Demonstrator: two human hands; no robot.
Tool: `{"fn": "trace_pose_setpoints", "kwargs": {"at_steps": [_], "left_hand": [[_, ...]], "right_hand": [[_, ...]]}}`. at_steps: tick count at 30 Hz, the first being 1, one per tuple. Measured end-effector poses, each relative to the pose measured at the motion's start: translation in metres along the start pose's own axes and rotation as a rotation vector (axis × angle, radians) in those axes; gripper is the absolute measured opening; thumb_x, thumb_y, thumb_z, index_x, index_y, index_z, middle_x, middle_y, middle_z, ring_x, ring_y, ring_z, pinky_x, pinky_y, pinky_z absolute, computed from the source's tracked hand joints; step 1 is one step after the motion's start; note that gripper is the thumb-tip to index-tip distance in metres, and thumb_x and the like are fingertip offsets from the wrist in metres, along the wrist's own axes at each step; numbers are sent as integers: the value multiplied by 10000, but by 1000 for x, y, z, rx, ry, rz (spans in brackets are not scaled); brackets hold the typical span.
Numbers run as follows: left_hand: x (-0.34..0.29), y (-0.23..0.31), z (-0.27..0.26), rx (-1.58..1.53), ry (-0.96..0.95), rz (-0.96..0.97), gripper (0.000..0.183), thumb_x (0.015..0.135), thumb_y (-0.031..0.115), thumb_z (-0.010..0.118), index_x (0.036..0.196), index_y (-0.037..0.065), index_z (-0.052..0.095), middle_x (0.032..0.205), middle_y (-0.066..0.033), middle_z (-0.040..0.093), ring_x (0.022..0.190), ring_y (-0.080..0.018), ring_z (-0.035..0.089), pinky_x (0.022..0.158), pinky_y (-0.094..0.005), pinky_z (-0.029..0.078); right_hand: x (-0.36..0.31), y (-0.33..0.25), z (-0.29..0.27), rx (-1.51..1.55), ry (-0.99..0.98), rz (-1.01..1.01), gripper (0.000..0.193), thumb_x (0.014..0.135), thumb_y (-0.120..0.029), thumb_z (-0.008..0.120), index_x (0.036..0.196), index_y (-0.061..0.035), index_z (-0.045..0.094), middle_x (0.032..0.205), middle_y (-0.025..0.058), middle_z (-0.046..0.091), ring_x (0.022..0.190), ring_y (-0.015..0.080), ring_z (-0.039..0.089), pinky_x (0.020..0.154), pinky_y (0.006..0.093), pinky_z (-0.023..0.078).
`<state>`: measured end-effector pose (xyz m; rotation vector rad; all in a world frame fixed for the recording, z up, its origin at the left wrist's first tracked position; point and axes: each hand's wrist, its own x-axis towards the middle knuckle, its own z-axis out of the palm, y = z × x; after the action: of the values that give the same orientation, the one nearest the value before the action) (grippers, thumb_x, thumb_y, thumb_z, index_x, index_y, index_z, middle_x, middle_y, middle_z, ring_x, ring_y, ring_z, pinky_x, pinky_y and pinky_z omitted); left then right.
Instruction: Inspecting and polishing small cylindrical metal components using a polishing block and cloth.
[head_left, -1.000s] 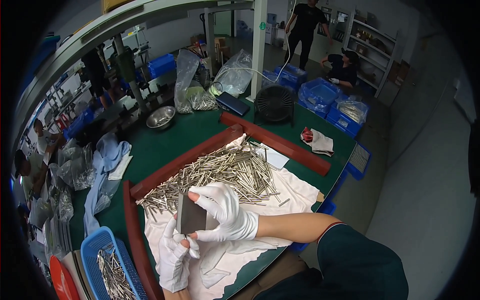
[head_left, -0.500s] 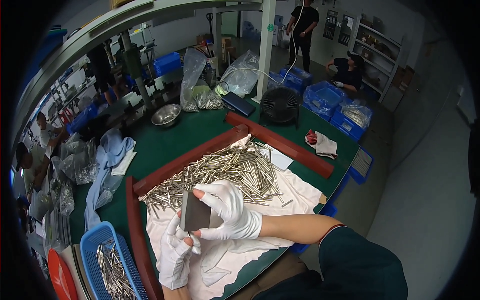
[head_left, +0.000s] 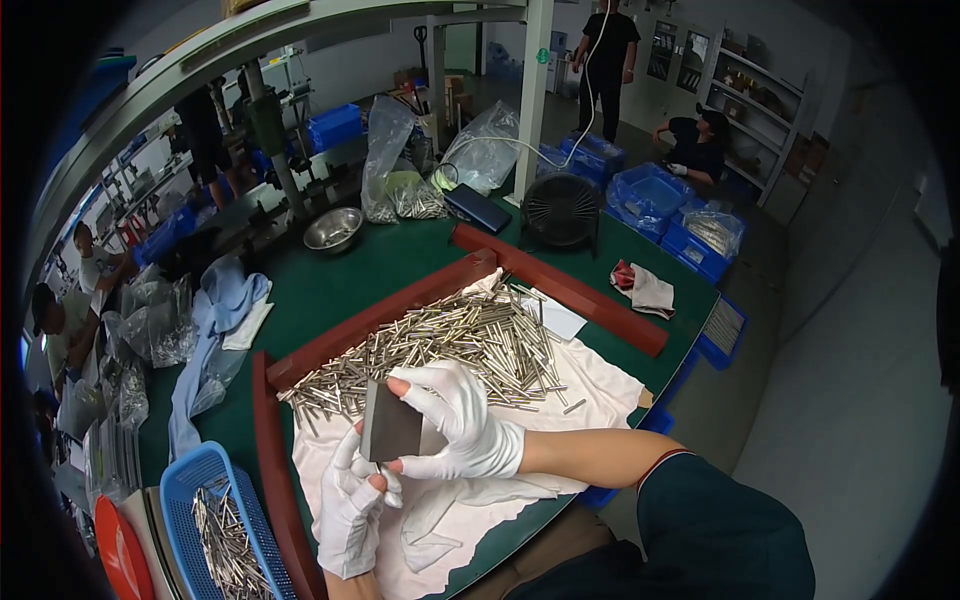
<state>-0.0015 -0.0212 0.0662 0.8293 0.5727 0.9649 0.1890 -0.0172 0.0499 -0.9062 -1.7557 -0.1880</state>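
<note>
My right hand [head_left: 460, 425], in a white glove with bare fingertips, grips a dark grey rectangular block [head_left: 393, 425] between thumb and fingers. The block is held tilted above the pale cloth [head_left: 590, 385]. My left hand [head_left: 352, 512], gloved the same way, is closed at the block's lower left edge. A thin metal pin [head_left: 379, 468] shows a little at its fingertips; most of it is hidden. Just beyond both hands spreads a heap of slim metal pins [head_left: 470, 340] on the cloth. Under my wrists lies a crumpled white cloth [head_left: 435, 535].
Dark red bars [head_left: 380, 320] frame the heap on the green table [head_left: 400, 255]. To the left stands a blue basket [head_left: 180, 490] of pins beside a red lid-like disc [head_left: 120, 550]. Farther back are a metal bowl [head_left: 333, 230], black fan [head_left: 560, 212] and co-workers.
My hands and the block have hardly moved. At the back, the standing person has lowered an arm.
</note>
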Motion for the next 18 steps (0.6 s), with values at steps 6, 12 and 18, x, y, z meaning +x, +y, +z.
{"fn": "trace_pose_setpoints", "kwargs": {"at_steps": [6,12,18], "left_hand": [[1,-2,-4,-12,-21,-5,875,715,110,802,1403,-13,276,985,-140,639,724,-153,616,586,-228,498],[1,-2,-3,15,-15,8,897,713,122,808,1411,-5,260,982,-140,634,725,-149,611,575,-224,503],[0,-3,-7,20,-9,1,916,712,125,809,1415,-29,242,823,-107,637,664,-148,604,572,-220,502]], "right_hand": [[2,-1,0,-6,-1,-2,810,630,-388,764,1286,-26,455,1201,132,507,1008,299,493,848,414,411],[5,-2,-2,-16,12,-31,805,617,-371,805,1262,-20,475,1176,160,523,929,298,522,767,393,443],[5,-2,-1,-25,3,-20,810,610,-385,810,1254,-20,480,1163,155,532,924,294,526,762,391,446]]}}
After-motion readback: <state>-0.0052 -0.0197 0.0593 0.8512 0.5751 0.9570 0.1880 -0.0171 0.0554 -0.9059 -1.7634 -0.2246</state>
